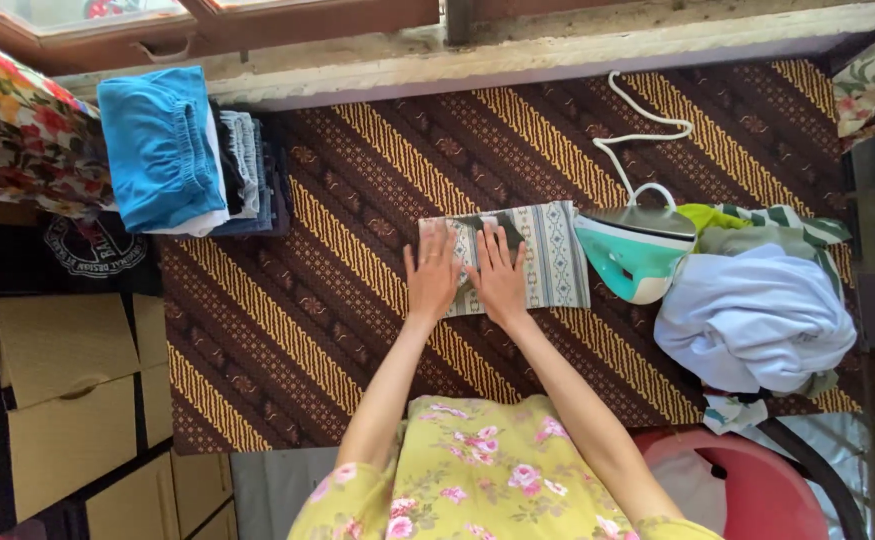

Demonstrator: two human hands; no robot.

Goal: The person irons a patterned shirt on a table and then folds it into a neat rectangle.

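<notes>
Hands (pixel 467 272) press flat on folded patterned cloth (pixel 547 255).

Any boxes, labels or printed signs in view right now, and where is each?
Cardboard boxes: stacked at far left beside the table, plain tan, rectangular.
Round emblem: pale print on black fabric, left of the table, below the blue folded stack.
No screens visible.

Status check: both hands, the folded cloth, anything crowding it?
Left hand and right hand flat on folded patterned cloth. Green iron touching its right edge. Unfolded laundry heap beyond.
</notes>
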